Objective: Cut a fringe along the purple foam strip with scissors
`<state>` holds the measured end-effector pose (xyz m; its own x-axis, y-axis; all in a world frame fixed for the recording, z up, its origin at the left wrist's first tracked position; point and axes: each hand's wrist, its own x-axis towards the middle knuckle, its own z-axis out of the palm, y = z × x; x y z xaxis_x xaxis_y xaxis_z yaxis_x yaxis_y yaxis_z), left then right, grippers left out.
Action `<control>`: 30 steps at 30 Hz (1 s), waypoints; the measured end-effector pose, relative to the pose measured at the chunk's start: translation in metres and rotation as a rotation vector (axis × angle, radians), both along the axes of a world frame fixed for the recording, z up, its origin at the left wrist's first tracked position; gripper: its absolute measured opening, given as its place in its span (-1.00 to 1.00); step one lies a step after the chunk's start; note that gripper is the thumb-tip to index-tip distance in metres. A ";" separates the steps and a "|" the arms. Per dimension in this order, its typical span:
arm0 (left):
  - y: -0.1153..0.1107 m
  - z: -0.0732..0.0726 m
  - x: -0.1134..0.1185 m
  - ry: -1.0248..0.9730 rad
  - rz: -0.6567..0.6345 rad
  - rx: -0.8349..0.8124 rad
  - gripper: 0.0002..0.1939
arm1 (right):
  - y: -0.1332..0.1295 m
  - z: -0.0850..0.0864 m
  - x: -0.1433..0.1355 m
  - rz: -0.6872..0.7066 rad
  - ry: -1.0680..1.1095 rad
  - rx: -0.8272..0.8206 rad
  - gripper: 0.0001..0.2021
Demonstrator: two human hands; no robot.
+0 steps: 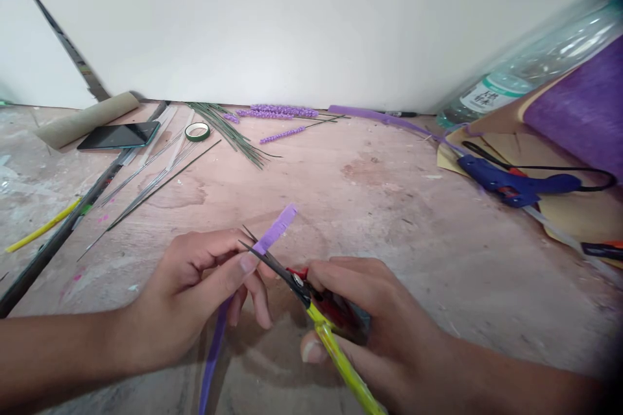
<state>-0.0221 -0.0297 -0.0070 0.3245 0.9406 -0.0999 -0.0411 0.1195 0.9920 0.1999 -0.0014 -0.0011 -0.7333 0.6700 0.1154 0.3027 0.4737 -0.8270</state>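
My left hand (209, 279) pinches a narrow purple strip (276, 229), perhaps crepe paper or felt. One end sticks up past the fingertips and the long tail hangs below the palm. In my right hand (370, 311) is a pair of scissors (311, 311) with yellow-green tape round one handle and dark blades. The blades are parted and lie across the strip just above my left thumb. Part of the scissors' other handle is hidden by my right fingers.
At the back lie green stems (233, 136) and purple flower sprigs (277, 112). Green tape (197, 131), a phone (119, 135), a cardboard tube (90, 120) and wires (156, 178) are on the left. A blue glue gun (516, 180) and a plastic bottle (525, 71) lie right.
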 end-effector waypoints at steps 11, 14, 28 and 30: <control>-0.002 0.001 -0.001 0.070 -0.014 0.039 -0.65 | -0.001 -0.007 0.001 -0.021 -0.025 0.039 -0.51; -0.003 0.000 -0.002 0.071 -0.018 0.038 -0.67 | -0.001 -0.008 0.002 -0.009 -0.018 0.033 -0.51; -0.002 0.000 -0.003 0.058 -0.065 0.025 -0.67 | -0.001 -0.002 0.003 0.048 -0.053 -0.111 -0.50; -0.002 0.000 -0.003 0.049 -0.062 0.016 -0.67 | 0.000 -0.002 0.004 0.046 -0.035 -0.120 -0.49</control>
<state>-0.0246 -0.0316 -0.0067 0.3768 0.9206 -0.1026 0.0147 0.1048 0.9944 0.2036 -0.0016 -0.0036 -0.7655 0.6434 0.0104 0.3123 0.3856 -0.8682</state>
